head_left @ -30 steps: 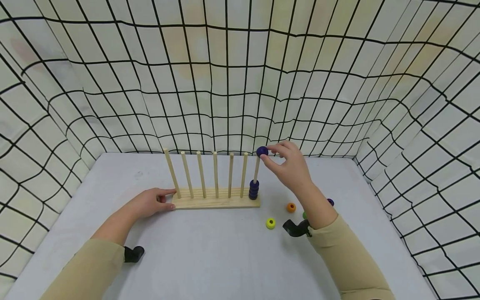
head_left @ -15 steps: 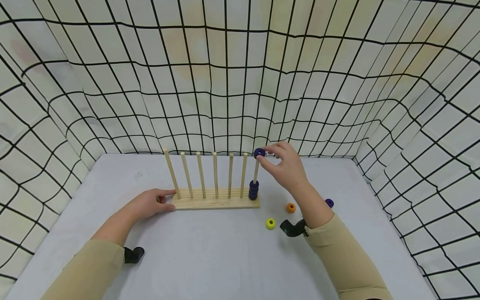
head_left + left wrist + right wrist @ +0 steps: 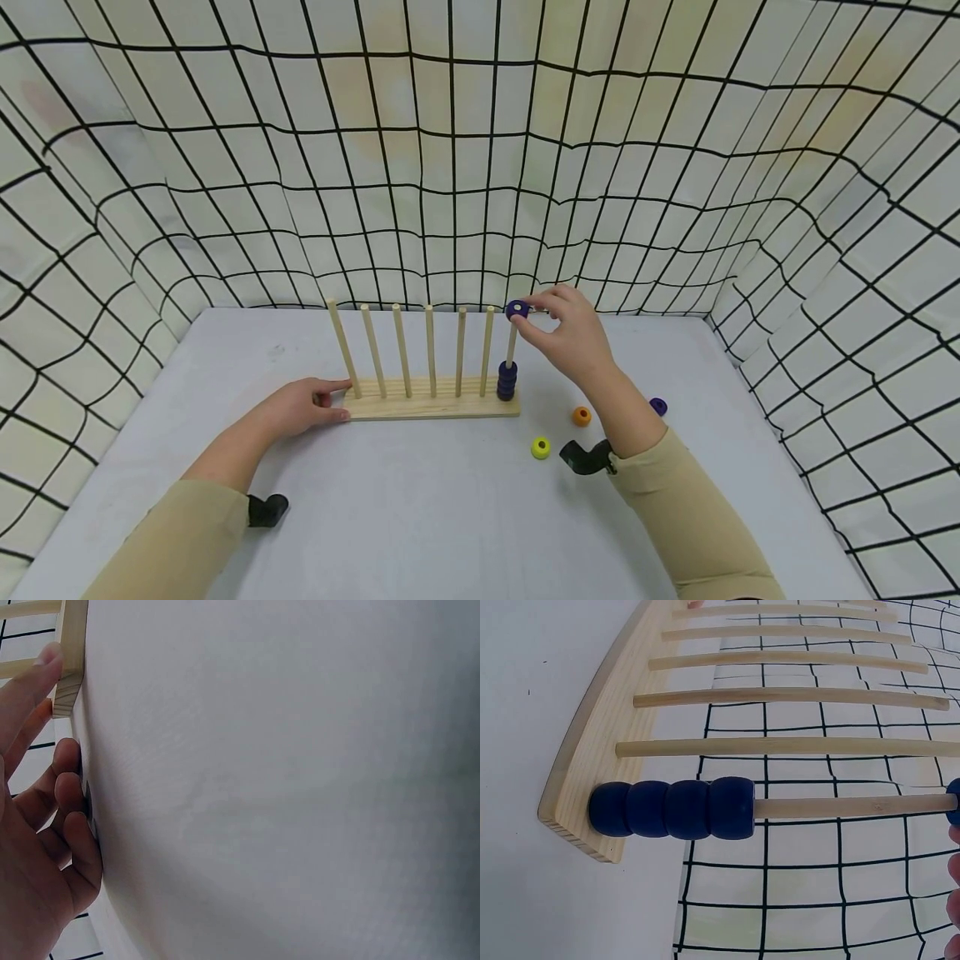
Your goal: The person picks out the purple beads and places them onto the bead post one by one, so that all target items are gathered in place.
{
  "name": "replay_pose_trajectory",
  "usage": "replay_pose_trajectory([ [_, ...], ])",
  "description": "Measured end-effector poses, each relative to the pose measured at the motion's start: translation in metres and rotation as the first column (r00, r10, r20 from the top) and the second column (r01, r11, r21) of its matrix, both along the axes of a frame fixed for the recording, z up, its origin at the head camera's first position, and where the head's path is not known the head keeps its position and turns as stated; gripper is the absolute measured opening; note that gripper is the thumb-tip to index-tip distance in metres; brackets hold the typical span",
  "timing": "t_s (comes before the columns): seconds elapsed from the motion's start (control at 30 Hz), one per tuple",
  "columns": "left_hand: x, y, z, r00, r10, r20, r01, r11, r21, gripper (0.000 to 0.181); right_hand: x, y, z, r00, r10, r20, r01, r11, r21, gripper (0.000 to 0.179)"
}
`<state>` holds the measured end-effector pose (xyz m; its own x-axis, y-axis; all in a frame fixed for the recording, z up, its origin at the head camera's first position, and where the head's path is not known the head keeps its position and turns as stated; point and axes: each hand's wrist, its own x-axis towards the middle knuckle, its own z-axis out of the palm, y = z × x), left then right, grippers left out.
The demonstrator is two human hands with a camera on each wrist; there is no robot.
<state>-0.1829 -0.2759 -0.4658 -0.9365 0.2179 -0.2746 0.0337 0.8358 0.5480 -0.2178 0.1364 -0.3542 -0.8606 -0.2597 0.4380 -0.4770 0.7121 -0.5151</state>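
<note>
Bead (image 3: 517, 316) sits at tip of rightmost peg (image 3: 512, 343), pinched between right hand's (image 3: 574, 331) thumb and fingers. Four blue beads (image 3: 507, 381) stacked at that peg's foot. Left hand (image 3: 297, 407) grips rack (image 3: 431, 408) at left end. Right of it on table (image 3: 420, 517): yellow bead (image 3: 541, 448) near, orange bead (image 3: 581, 417) farther, purple bead (image 3: 658, 407) rightmost.

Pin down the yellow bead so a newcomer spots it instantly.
On the white table, find the wooden peg rack. Past its right end, toward the person, lies the yellow bead. Nearer the person than the orange bead, it alone is yellow.
</note>
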Motion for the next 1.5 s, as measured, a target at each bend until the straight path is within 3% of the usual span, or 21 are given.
replay_pose_trajectory([
  [1.5,0.0007,0.0001,0.0008,1.0,-0.008,-0.011,0.008,1.0,0.008,0.07,0.0025,0.0021,-0.0012,0.998,-0.009,-0.067,0.012,0.999,0.052,0.035],
])
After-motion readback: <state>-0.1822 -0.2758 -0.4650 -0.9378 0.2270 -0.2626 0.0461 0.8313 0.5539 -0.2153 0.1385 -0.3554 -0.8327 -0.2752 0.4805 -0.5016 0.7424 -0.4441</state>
